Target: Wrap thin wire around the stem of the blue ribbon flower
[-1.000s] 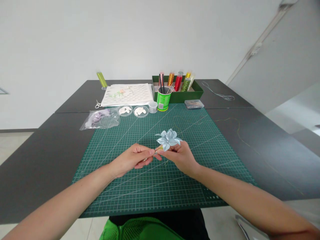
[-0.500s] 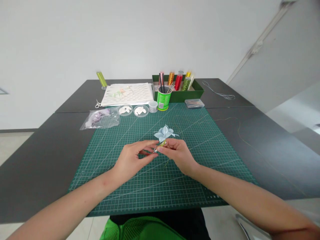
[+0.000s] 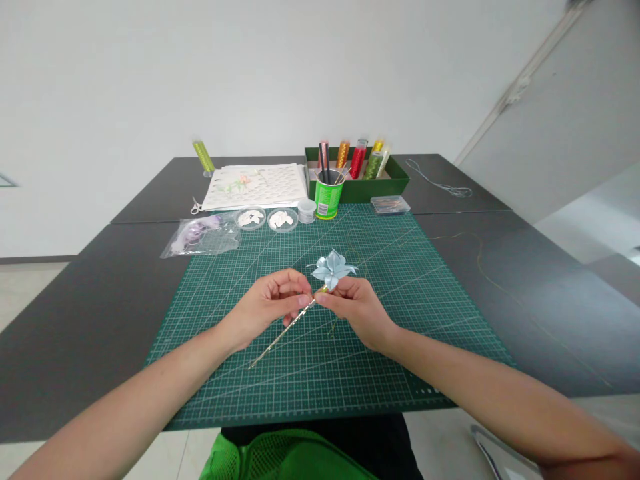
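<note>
A pale blue artificial flower (image 3: 333, 268) stands above my hands over the middle of the green mat. Just under its petals, my right hand (image 3: 361, 307) pinches the stem, where a little yellow-green thread wrapping shows. A thin, shiny wire stem (image 3: 280, 337) slants down to the left from there, its lower end free over the mat. My left hand (image 3: 273, 303) has its fingers curled, with thumb and fingertips closed on the stem's upper part beside my right thumb. A fine loose thread hangs below my right hand.
The green cutting mat (image 3: 400, 280) covers the table's middle. Behind it stand a green can (image 3: 327, 200), a dark green box (image 3: 357, 193) of thread spools, two dishes of white pieces, a small lidded jar (image 3: 306, 212) and white sheets (image 3: 255, 190). A plastic bag (image 3: 203, 237) lies left.
The flower has turned, and its wire stem now shows, slanting down left. My left hand's fingers have curled in from a straighter reach. My right hand keeps its pinch in place.
</note>
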A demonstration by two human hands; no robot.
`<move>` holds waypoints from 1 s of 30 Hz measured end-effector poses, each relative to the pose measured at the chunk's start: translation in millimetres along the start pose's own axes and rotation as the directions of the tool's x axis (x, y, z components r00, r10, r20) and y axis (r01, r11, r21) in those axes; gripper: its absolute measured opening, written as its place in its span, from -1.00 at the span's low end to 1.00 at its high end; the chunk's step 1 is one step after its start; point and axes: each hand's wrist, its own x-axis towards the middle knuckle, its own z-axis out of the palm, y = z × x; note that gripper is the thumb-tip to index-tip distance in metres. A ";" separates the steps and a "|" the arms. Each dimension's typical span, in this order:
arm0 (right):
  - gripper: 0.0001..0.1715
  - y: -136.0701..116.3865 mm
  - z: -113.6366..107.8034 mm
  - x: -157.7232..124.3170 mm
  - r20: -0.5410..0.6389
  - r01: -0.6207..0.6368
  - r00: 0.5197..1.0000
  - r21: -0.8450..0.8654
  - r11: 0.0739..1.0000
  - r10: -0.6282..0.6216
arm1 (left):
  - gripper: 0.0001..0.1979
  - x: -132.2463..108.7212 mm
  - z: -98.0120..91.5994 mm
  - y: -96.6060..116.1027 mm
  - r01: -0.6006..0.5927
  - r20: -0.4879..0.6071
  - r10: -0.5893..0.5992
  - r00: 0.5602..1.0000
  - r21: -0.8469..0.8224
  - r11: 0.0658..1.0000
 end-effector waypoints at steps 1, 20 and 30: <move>-0.51 -1.1 -0.3 -0.3 0.001 -0.004 1.000 0.008 1.000 0.004 | -0.76 0.2 -0.6 0.6 0.017 0.014 -0.017 1.000 -0.022 1.000; -0.53 1.2 -0.9 -1.8 -0.058 0.080 0.995 -0.040 0.996 -0.082 | -0.84 -11.1 5.3 -4.7 -0.428 0.114 0.580 0.807 0.790 0.440; -0.47 3.7 0.8 -3.4 -0.132 0.086 0.986 -0.092 0.992 -0.098 | -0.87 -17.3 10.3 0.4 -0.279 0.400 0.655 0.641 0.916 -0.286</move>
